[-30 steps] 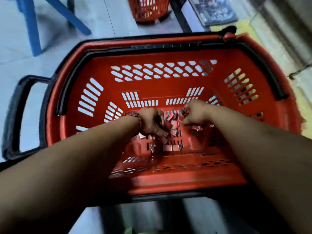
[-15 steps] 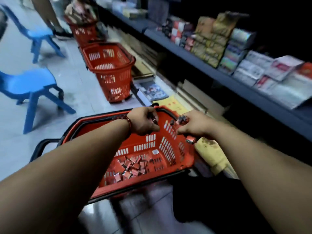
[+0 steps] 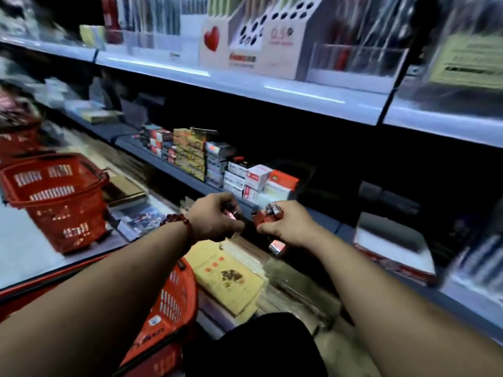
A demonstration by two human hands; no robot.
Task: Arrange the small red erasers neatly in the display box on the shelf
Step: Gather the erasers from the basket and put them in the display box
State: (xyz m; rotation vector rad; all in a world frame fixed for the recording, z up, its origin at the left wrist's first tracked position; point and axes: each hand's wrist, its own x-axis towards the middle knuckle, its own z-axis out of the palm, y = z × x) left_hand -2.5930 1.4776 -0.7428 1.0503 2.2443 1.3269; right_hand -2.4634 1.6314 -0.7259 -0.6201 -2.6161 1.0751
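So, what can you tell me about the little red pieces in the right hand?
The small red erasers are a bunch of tiny blocks in glossy red wrappers with pale ends, jumbled at odd angles. The right hand grips them in front of the lower shelf. One more shows beneath that hand. Blur hides any print.
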